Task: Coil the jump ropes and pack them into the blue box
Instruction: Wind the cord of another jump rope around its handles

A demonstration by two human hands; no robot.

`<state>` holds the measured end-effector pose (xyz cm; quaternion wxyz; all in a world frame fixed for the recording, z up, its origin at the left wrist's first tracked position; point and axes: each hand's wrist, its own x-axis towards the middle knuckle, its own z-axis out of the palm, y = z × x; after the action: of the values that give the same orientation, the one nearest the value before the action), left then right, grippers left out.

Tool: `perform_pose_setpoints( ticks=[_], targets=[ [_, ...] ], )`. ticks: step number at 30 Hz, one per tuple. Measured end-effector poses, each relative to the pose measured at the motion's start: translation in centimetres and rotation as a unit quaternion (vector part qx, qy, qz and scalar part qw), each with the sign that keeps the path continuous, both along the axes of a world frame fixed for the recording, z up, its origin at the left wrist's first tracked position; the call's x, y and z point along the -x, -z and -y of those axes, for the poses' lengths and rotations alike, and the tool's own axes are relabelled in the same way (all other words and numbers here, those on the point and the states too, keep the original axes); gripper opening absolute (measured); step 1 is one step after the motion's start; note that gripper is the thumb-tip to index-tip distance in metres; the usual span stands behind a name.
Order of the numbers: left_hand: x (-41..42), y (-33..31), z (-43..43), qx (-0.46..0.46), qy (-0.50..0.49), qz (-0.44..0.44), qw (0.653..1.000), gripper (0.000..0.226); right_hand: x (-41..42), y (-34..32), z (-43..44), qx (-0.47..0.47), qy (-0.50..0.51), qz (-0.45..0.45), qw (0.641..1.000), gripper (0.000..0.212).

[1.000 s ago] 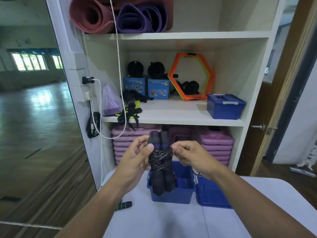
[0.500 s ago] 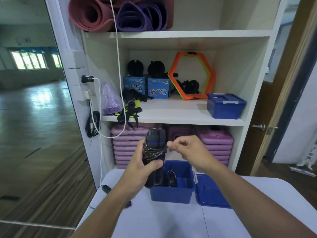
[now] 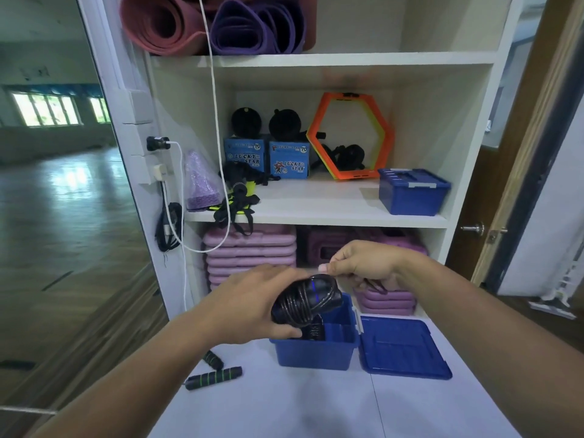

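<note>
Black jump rope (image 3: 305, 300), wound into a tight bundle round its handles, a blue band showing between the coils; held in the air just above the near-left rim of the blue box (image 3: 313, 354), tilted, far end higher. Left hand (image 3: 252, 301) wrapped round the bundle from the left, grip curled about it, thumb underneath. Right hand (image 3: 360, 267) just right of the bundle's far end, grip pinching a strand of the cord between thumb and forefinger, another stretch of cord trailing under the palm.

Blue box open on the white tabletop (image 3: 316, 406), something dark inside, too hidden to name. Blue lid (image 3: 403, 349) flat on the tabletop, right against the box's right side. Second jump rope (image 3: 215, 373), black handles ringed in green, lying loose to the near left.

Beyond, white shelving (image 3: 331, 213): stacked purple pads (image 3: 249, 254) low down, lidded blue bin (image 3: 412, 192) and orange hexagon (image 3: 350, 135) on the middle shelf, rolled mats (image 3: 252, 26) above.
</note>
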<state>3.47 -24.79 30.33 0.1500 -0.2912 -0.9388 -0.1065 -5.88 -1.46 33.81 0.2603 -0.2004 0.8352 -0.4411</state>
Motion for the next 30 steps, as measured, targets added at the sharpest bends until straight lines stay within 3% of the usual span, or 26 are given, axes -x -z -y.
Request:
perform_pose_setpoints(
  ticks=[4,10,16,23,30],
  targets=[
    [0.0,0.9,0.0,0.033,-0.026,-0.074,0.996,0.073,-0.9,-1.0,0.1,0.006,0.011,-0.014,1.0,0.041],
    [0.7,0.9,-0.9,0.036,-0.082,-0.012,0.996,0.088,-2.0,-2.1,0.7,-0.052,0.021,-0.163,0.985,0.022],
    [1.0,1.5,-1.2,-0.006,-0.111,0.016,0.994,0.082,-2.8,-1.7,0.8,-0.07,0.017,-0.239,0.968,0.016],
    [0.8,1.7,-2.3,-0.054,-0.133,-0.036,0.989,0.064,-4.0,0.0,1.2,0.014,0.087,-0.339,0.937,0.016],
    [0.8,1.6,-2.9,-0.073,-0.152,-0.045,0.985,0.058,-4.6,0.9,1.0,0.055,0.108,-0.363,0.924,0.017]
  ],
)
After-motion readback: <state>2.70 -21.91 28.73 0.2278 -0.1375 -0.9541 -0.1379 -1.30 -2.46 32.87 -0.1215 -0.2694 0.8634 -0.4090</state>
